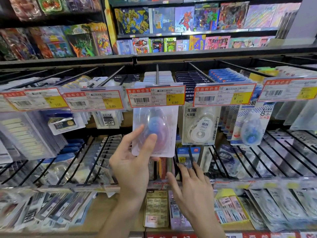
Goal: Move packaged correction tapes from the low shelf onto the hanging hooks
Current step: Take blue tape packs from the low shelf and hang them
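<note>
Left hand [135, 162] pinches the packaged correction tape [155, 130] upright by its lower edge, its top tucked behind the price tag [156, 97] at twelve o'clock below the hook [157, 74], while the right hand [192, 191] hovers relaxed at five o'clock, holding nothing.

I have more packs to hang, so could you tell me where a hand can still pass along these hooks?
The centre hook has bare rod in front of its packs, above the 6.80 price tag. The left hand holds a correction tape pack below that tag. The hooks either side are packed. Below, the right hand sits in a narrow gap between crowded lower hooks.
</note>
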{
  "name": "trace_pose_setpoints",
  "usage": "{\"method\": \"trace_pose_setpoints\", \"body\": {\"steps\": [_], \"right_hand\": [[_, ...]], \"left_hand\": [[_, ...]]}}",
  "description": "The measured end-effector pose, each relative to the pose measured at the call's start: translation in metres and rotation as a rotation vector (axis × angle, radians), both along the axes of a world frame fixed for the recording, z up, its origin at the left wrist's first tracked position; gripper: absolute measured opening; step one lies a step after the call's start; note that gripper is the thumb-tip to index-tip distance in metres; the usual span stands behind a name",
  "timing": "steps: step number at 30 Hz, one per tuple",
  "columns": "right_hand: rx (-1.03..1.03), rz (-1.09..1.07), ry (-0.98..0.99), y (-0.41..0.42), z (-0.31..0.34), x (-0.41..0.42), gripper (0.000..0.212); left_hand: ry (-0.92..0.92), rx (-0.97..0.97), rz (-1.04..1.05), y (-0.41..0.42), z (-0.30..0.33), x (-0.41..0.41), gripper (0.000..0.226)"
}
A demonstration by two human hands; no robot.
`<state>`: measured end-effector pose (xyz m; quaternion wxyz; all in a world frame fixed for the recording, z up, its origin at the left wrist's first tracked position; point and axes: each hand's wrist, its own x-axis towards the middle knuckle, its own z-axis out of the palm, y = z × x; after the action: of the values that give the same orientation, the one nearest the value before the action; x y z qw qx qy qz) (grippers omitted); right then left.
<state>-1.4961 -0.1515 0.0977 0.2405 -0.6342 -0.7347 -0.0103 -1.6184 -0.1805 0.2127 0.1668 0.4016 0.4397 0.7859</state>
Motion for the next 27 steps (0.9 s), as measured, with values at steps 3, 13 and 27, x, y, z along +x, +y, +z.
{"method": "trace_pose_setpoints", "body": {"steps": [3, 13, 27], "right_hand": [[0.005, 0.005, 0.008, 0.0, -0.001, -0.001, 0.069], [0.045, -0.006, 0.062, 0.003, 0.0, -0.003, 0.078], [0.023, -0.017, 0.047, 0.003, -0.003, -0.004, 0.067]], "left_hand": [[-0.055, 0.035, 0.035, -0.001, -0.007, 0.006, 0.027], [-0.09, 0.049, 0.019, 0.0, -0.01, 0.02, 0.028], [-0.16, -0.028, 0.013, 0.011, -0.028, 0.01, 0.028]]}}
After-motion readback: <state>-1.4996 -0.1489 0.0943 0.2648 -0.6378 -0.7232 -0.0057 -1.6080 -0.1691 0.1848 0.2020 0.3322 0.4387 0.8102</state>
